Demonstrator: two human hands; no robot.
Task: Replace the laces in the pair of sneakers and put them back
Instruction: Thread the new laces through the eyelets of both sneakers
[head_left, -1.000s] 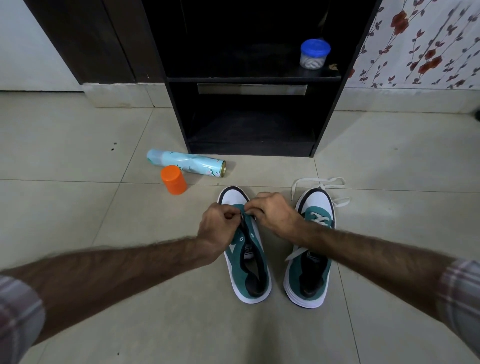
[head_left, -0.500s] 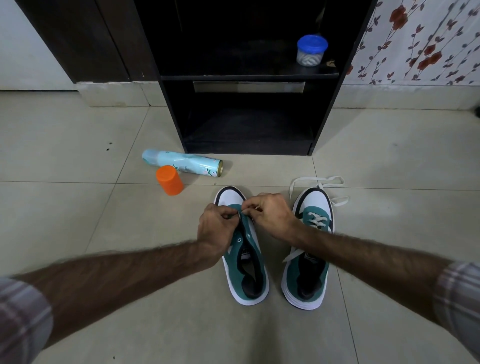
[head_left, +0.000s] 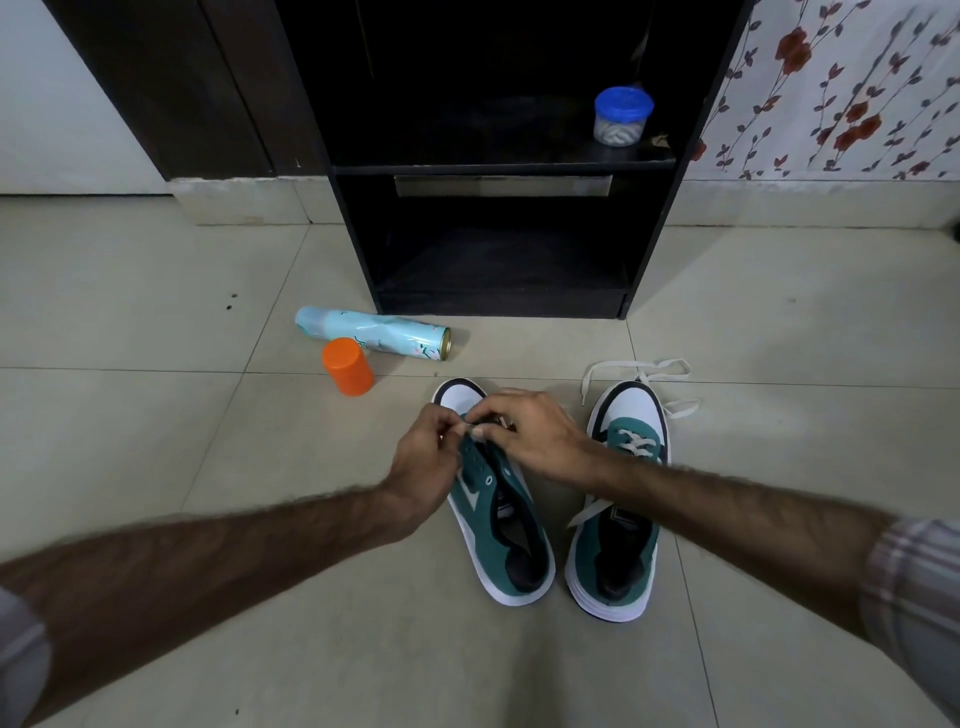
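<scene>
Teal left sneaker (head_left: 496, 519) stood on the floor, eyelets bare. Left hand (head_left: 423, 467) and right hand (head_left: 535, 439) pinched something small at its front eyelets, probably a lace tip. Right sneaker (head_left: 621, 525) part-laced. Next: thread through.

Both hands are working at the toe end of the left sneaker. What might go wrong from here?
1. The left hand and right hand hide the front eyelets of the left sneaker, so one may be skipped.
2. The loose lace trailing from the right sneaker may snag a forearm and drag that shoe.
3. The spray can lies on its side nearby; a nudge may roll it.
</scene>
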